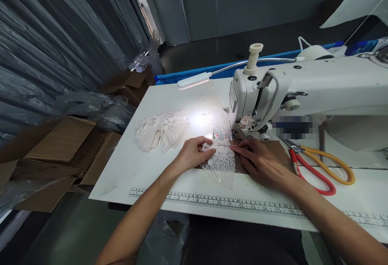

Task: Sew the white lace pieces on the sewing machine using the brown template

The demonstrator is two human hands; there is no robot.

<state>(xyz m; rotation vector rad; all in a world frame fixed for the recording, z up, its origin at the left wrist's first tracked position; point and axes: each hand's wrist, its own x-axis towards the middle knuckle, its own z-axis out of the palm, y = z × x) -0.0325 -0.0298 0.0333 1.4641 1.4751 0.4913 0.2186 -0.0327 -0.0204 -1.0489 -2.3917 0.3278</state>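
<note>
A strip of white fringed lace trim (220,166) lies under the needle area of a white sewing machine (327,85). My left hand (194,152) pinches the lace's left edge between thumb and fingers, just in front of a metal guide (223,136) with red marks. At the right edge of the lace, the fingertips of my right hand (262,162) close together on its border; its other fingers rest on a brown plate (277,153). Further lace (216,117) runs out behind the needle, and a bunched lace pile (163,129) sits to the left.
Scissors with red and yellow handles (315,168) lie right of my right hand. A lamp (194,80) on a bendable neck lights the white table (121,178). A printed ruler (212,201) runs along its front edge. Cardboard boxes (63,139) and plastic bags stand on the left.
</note>
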